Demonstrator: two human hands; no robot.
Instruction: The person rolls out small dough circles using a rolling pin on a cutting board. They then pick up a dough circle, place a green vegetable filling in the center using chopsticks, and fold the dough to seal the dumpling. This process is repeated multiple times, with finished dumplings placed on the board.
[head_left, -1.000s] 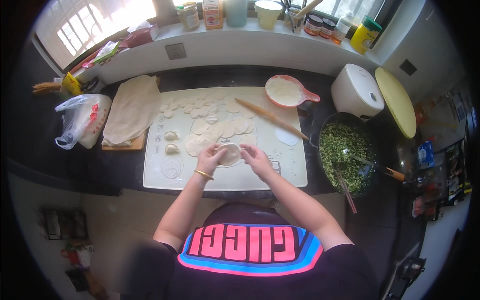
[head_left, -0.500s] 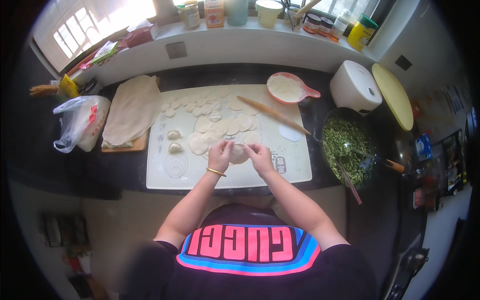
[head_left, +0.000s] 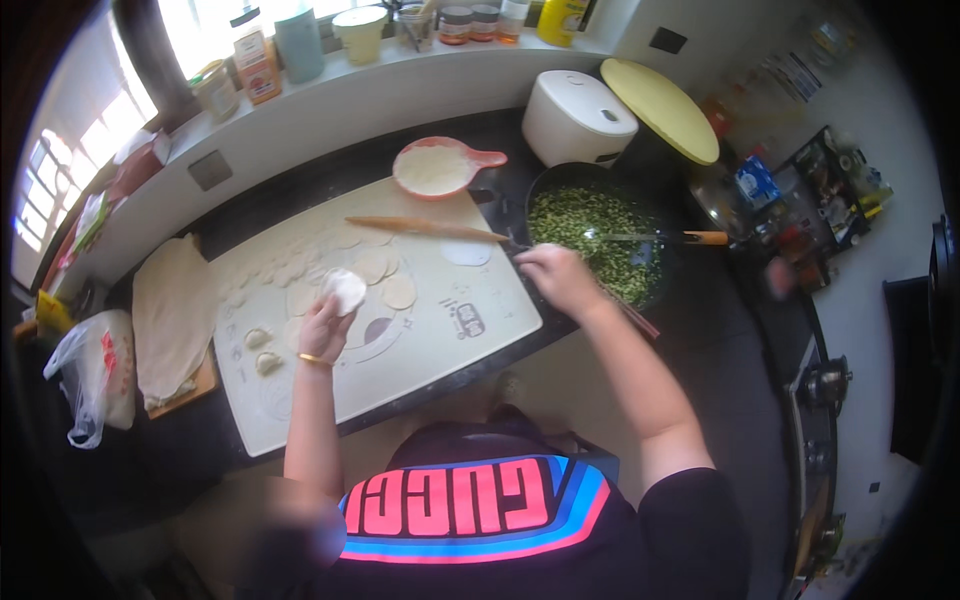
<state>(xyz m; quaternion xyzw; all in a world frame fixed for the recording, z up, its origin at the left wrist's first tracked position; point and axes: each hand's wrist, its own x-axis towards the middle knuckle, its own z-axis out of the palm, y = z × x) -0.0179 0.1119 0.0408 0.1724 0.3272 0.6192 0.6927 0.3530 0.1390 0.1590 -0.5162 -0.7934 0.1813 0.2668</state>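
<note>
My left hand [head_left: 328, 332] holds a round dough wrapper [head_left: 346, 291] by its edge, raised above the pale pastry mat [head_left: 400, 362]. Beyond the mat's right side, my right hand [head_left: 562, 279] has its fingers drawn together at the left edge of a dark wok [head_left: 535, 188]. What those fingers grip, if anything, is too small to make out. Chopped green filling [head_left: 588, 220] lies in the wok, along with a spoon with an orange-brown handle [head_left: 705, 238] and chopsticks [head_left: 640, 322]. More wrappers [head_left: 399, 291], small dough pieces [head_left: 262, 274] and two folded dumplings [head_left: 266, 363] rest on the mat.
A rolling pin [head_left: 425, 228] lies across the mat near a red-rimmed scoop of flour [head_left: 432, 168]. Left of the mat are a dough sheet [head_left: 172, 315] on a board and a plastic bag [head_left: 105, 370]. A white appliance [head_left: 580, 115] stands behind the wok.
My hands have parted: the left lifts the wrapper, while the right has left it and reached over to the wok's edge. The view has turned rightward.
</note>
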